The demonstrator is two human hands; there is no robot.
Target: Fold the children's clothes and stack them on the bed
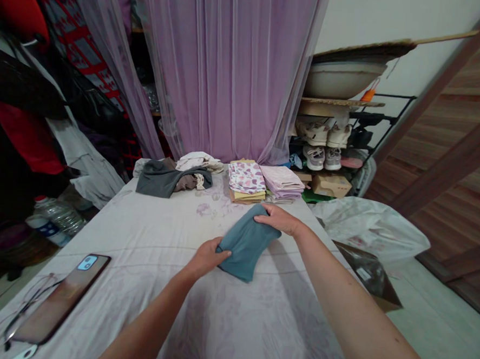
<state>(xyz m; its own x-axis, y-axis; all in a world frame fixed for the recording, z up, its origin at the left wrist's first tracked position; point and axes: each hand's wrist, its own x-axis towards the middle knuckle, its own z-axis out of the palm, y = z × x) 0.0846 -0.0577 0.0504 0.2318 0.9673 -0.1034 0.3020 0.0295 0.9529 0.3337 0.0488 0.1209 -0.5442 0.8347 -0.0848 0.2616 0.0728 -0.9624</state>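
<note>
Past blue cloth (pixel 246 250), cardboard box (pixel 331 186) under sneakers (pixel 314 158)

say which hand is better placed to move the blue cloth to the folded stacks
Right, probably: the right hand rests on the far edge of the folded blue-grey cloth, nearer the pink-patterned folded stack; the left hand rests on the cloth's near side, further away.
</note>
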